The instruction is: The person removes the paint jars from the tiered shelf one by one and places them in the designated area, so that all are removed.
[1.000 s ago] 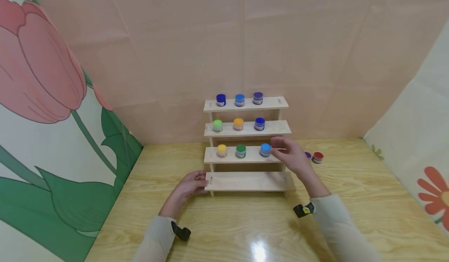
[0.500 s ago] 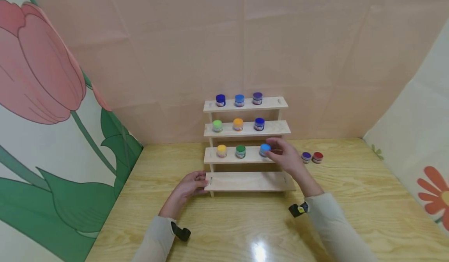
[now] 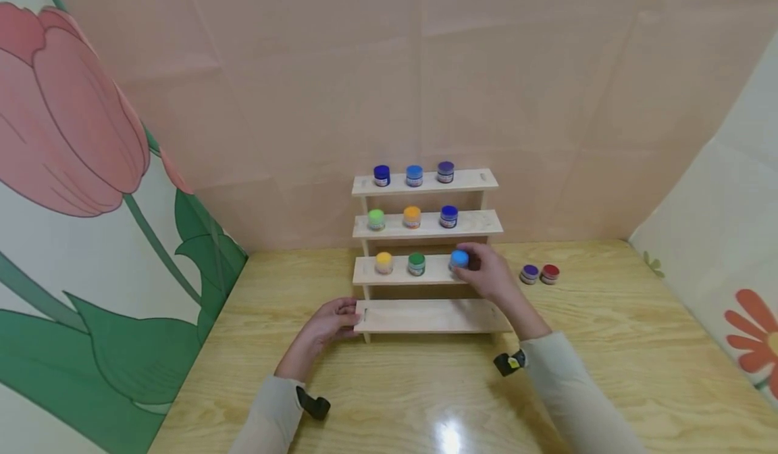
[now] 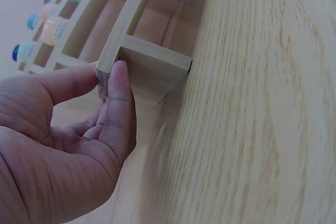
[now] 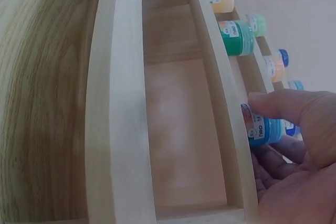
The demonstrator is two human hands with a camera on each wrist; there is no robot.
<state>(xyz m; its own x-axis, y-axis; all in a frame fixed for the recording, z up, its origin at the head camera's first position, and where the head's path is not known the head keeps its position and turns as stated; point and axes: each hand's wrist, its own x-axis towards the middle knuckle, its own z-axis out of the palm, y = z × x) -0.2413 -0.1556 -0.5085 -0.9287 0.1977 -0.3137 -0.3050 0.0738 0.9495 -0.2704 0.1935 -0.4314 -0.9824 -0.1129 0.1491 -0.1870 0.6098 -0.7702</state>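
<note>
A stepped wooden rack [image 3: 425,316] of stacked shelves stands on the table. At its lower left, my left hand [image 3: 329,320] pinches the end of the bottom shelf [image 4: 113,51] between thumb and fingers. On the shelf above it are small paint jars: a yellow one [image 3: 384,263], a green one [image 3: 416,263] and a light blue one [image 3: 458,260]. My right hand [image 3: 488,275] holds the light blue paint jar [image 5: 261,127] at that shelf's right side, thumb on one side and fingers on the other. The jar's base is against the shelf.
Light green [image 3: 376,219], orange [image 3: 412,217] and dark blue [image 3: 448,216] jars stand on the shelf above, with three bluish jars on the top shelf [image 3: 468,180]. A purple jar [image 3: 529,274] and a red jar [image 3: 550,274] sit on the table right of the rack.
My right hand has moved left, from beside the light blue paint jar to a hold around it. The purple jar behind the hand has come into full view. My left hand stays put.
</note>
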